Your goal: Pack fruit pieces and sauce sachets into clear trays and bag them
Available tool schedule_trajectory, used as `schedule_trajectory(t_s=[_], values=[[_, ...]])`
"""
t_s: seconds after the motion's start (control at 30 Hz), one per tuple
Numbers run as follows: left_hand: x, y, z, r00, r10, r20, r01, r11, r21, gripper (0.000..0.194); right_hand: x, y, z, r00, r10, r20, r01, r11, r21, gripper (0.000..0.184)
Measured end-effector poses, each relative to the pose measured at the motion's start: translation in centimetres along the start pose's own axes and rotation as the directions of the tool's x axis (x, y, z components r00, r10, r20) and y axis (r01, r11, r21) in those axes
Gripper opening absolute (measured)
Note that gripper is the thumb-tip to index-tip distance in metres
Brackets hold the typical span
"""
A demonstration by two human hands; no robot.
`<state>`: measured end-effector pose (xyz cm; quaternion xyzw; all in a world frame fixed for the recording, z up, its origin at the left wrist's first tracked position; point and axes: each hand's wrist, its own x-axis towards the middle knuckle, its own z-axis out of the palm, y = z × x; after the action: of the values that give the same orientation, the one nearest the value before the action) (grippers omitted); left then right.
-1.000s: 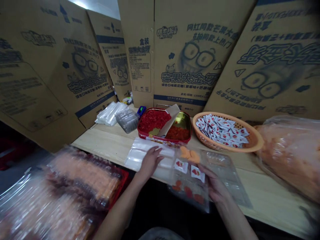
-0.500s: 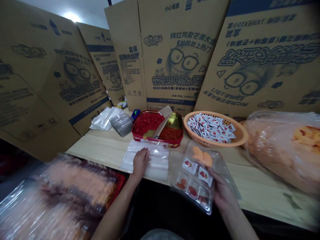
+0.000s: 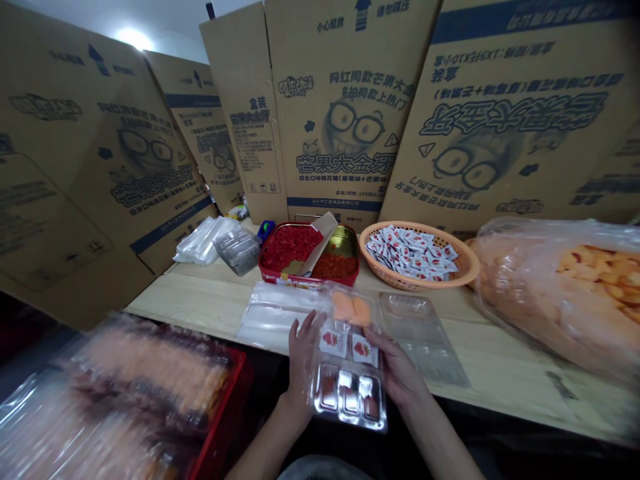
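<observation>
A clear plastic tray point(image 3: 345, 387) is tilted between my hands above the table's front edge. Orange shaped pieces point(image 3: 351, 309) fill its far compartment, two white printed sachets point(image 3: 333, 340) lie across its middle, and dark red contents show in three small near compartments. My right hand point(image 3: 400, 370) grips the tray's right edge, thumb toward the sachets. Along the left edge, my left hand point(image 3: 303, 357) steadies the tray, some of its fingers stretched upward. Beneath and beyond lies a stack of clear plastic bags point(image 3: 270, 313). Another clear tray point(image 3: 425, 340) rests flat on the right.
Behind stand a red tin point(image 3: 307, 280) of red and orange bits with a cardboard divider, and an orange basket point(image 3: 423, 283) of sachets. A large bag point(image 3: 540, 287) of orange pieces sits right, a red crate point(image 3: 220, 413) of packed goods lower left. Cardboard boxes point(image 3: 345, 133) wall the back.
My right hand has brought the filled tray leftward, uncovering the tray beneath. My left hand has come off the bag stack and moved right to the filled tray's edge.
</observation>
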<state>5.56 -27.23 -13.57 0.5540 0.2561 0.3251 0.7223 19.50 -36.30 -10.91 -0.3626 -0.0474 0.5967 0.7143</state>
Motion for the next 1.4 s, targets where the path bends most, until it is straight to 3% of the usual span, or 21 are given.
schedule_trajectory(t_s=[0.13,0.17,0.23,0.33,0.63,0.7,0.8,0.97,1.17,1.27,1.4], values=[[0.0,2.0,-0.9,0.974,0.219,-0.063,-0.200,0.952,0.231,0.034,-0.7,-1.0,-0.9,0.997,0.049,0.053,-0.049,0.999,-0.003,0.021],[0.1,2.4,-1.2,0.974,0.203,-0.096,-0.176,0.956,0.235,0.037,-0.9,-1.1,-1.0,0.996,0.059,0.060,-0.059,0.998,-0.003,0.021],[0.6,2.8,-1.7,0.995,0.004,-0.095,0.009,0.991,0.137,0.044,-1.2,-1.3,-0.9,0.995,0.072,0.076,-0.072,0.997,-0.005,0.021],[1.0,2.6,-2.0,0.962,-0.270,0.047,0.269,0.963,0.015,0.037,-1.5,-1.5,-0.9,0.994,0.070,0.089,-0.069,0.998,-0.013,0.018],[0.7,1.5,-0.9,0.977,-0.196,-0.079,0.186,0.975,-0.121,0.035,-1.4,-3.5,-2.3,0.999,0.007,-0.043,-0.005,1.000,0.027,0.021],[0.9,1.3,-0.9,0.981,-0.153,-0.122,0.141,0.984,-0.105,0.039,-1.1,-3.9,-2.5,0.993,-0.055,-0.108,0.062,0.997,0.054,0.023],[1.0,1.2,-1.4,0.983,-0.083,-0.164,0.094,0.994,0.061,0.051,-0.4,-5.2,-2.9,0.946,-0.232,-0.225,0.254,0.965,0.072,0.016],[0.2,0.9,-1.8,0.983,-0.050,-0.176,0.093,0.964,0.247,0.040,0.7,-8.3,-1.4,0.790,-0.508,-0.343,0.575,0.808,0.130,0.013],[-0.6,1.2,-1.0,0.987,-0.080,-0.140,0.114,0.961,0.251,0.036,1.7,-8.9,2.1,0.717,-0.645,-0.265,0.690,0.711,0.135,0.016],[-0.9,1.7,-0.8,0.984,-0.117,-0.135,0.143,0.969,0.204,0.038,2.1,-7.9,2.1,0.667,-0.700,-0.256,0.740,0.663,0.112,0.023],[-1.3,2.0,-1.1,0.978,-0.173,-0.113,0.187,0.974,0.125,0.037,2.6,-7.3,1.2,0.642,-0.717,-0.273,0.760,0.642,0.100,0.032]])
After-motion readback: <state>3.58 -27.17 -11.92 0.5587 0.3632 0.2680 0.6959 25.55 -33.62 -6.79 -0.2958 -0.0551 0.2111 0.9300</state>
